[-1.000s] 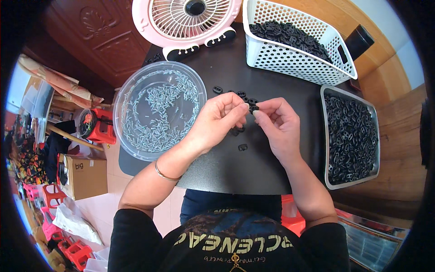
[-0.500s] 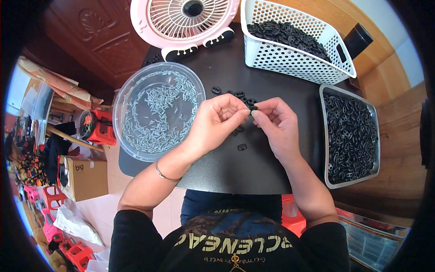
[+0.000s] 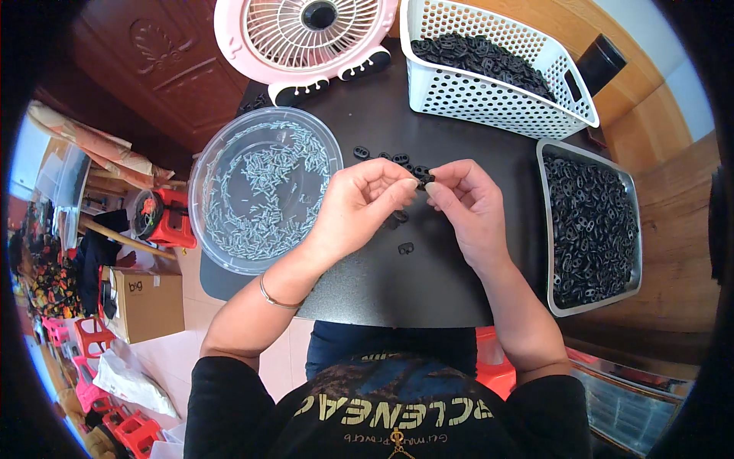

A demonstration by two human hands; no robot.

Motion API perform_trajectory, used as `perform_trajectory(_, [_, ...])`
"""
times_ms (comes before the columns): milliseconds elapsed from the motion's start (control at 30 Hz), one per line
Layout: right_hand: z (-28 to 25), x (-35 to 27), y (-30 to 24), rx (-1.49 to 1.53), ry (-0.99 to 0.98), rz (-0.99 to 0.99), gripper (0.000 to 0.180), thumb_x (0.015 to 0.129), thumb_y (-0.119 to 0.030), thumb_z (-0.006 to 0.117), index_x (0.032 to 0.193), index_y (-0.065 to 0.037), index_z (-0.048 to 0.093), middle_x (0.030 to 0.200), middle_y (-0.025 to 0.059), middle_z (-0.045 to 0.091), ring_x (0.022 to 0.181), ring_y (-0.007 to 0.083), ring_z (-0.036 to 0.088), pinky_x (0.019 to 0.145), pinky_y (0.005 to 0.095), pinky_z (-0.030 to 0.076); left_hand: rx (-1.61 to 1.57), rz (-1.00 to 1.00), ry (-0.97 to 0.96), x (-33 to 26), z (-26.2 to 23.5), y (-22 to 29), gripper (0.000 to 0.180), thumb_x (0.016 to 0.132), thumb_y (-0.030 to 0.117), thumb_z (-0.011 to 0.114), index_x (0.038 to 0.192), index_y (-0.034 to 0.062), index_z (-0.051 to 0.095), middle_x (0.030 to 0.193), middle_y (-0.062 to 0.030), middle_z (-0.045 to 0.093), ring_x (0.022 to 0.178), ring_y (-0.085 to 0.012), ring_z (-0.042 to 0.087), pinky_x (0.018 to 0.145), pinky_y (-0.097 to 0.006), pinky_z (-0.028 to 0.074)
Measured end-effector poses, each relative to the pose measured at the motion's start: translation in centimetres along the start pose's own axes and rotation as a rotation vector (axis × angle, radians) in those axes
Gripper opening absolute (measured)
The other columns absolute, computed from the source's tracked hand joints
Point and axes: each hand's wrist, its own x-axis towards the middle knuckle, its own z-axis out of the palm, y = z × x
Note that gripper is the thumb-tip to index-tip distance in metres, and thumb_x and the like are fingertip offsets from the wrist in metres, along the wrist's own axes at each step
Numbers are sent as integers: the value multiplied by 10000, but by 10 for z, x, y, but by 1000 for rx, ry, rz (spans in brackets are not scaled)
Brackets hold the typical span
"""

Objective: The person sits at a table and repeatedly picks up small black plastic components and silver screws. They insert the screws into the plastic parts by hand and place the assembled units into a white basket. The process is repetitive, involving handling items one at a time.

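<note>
My left hand and my right hand meet above the dark table, thumbs and fingertips pinched. Between them is a small black plastic cord lock, mostly covered by the fingers; whether a second small part is in the pinch cannot be seen. Just beyond the fingers lie several black oval pieces with two holes, among them one loose oval piece. Nearer my body, a single black two-holed piece rests alone on the table.
Left of my hands stands a clear round basin of small silvery metal parts, perhaps springs. A metal tray of black pieces is at the right. Behind are a white perforated basket with black parts and a pink fan.
Both hands stay together at nearly the same spot, with the fingertips shifted slightly around the black piece. The whole view has moved a little.
</note>
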Motion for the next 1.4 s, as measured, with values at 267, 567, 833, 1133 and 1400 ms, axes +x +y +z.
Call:
perform_trajectory(267, [3, -1, -3, -26, 3, 7, 144, 787, 14, 568, 928, -14, 559, 827, 18, 568, 760, 70, 542, 679, 199, 449, 19, -81, -69, 1, -3, 3, 173, 873, 177, 514, 852, 12, 561, 697, -21, 582, 636, -60, 536, 592, -197, 446])
perform_trajectory(567, [2, -1, 6, -333, 1, -333, 157, 699, 93, 557, 772, -35, 608, 845, 66, 596, 799, 145, 576, 697, 243, 463, 5, -85, -75, 0, -3, 5, 162, 871, 166, 518, 845, 9, 548, 694, -18, 579, 634, -55, 538, 579, -186, 438])
perform_trajectory(833, [3, 0, 6, -357, 7, -360, 165, 679, 106, 555, 761, -28, 607, 853, 74, 590, 806, 157, 577, 699, 258, 473, -44, -114, -91, 0, -2, 6, 131, 863, 150, 526, 848, 23, 551, 690, -23, 586, 634, -67, 543, 559, -179, 410])
perform_trajectory(1133, [0, 1, 6, -217, -23, -263, 168, 726, 116, 512, 818, -7, 581, 908, 74, 550, 845, 134, 559, 749, 247, 475, -103, -197, -146, -1, -4, 7, 101, 838, 118, 554, 855, 19, 555, 729, -41, 602, 656, -74, 557, 591, -190, 440])
perform_trajectory(1400, [2, 0, 6, -184, -5, -225, 177, 753, 107, 492, 862, -6, 573, 901, 61, 554, 834, 115, 554, 762, 241, 461, -201, -212, -120, 0, -3, 7, 65, 811, 67, 574, 849, 17, 561, 743, -49, 607, 658, -77, 561, 598, -186, 439])
